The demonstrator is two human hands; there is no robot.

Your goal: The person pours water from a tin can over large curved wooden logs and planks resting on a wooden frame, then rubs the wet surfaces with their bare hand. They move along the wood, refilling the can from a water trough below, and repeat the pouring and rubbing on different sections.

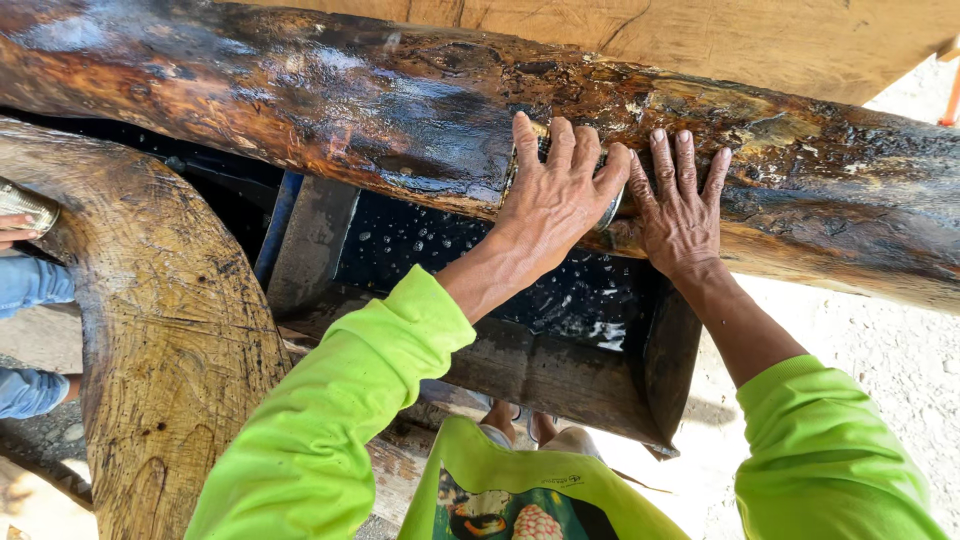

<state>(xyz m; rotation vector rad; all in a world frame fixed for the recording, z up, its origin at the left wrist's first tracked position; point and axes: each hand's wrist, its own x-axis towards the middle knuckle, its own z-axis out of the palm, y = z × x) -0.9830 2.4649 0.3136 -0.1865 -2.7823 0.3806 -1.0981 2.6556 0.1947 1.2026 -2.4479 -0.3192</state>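
Note:
A thick wet log [330, 100], dark and glossy, lies across the top of the view. My left hand [555, 195] presses on its near side, fingers curled over a small round metal object [610, 208] that mostly hides under the palm. My right hand [682, 205] lies flat on the log just to the right, fingers spread, holding nothing. Both arms wear bright green sleeves.
A dark metal trough [560, 370] holding wet black liquid sits under the log. A curved wooden beam [160, 330] stands at left. Another person's hand [18, 228] with a metal tin and blue-clad legs [30, 285] show at the far left. Sandy ground [880, 350] lies right.

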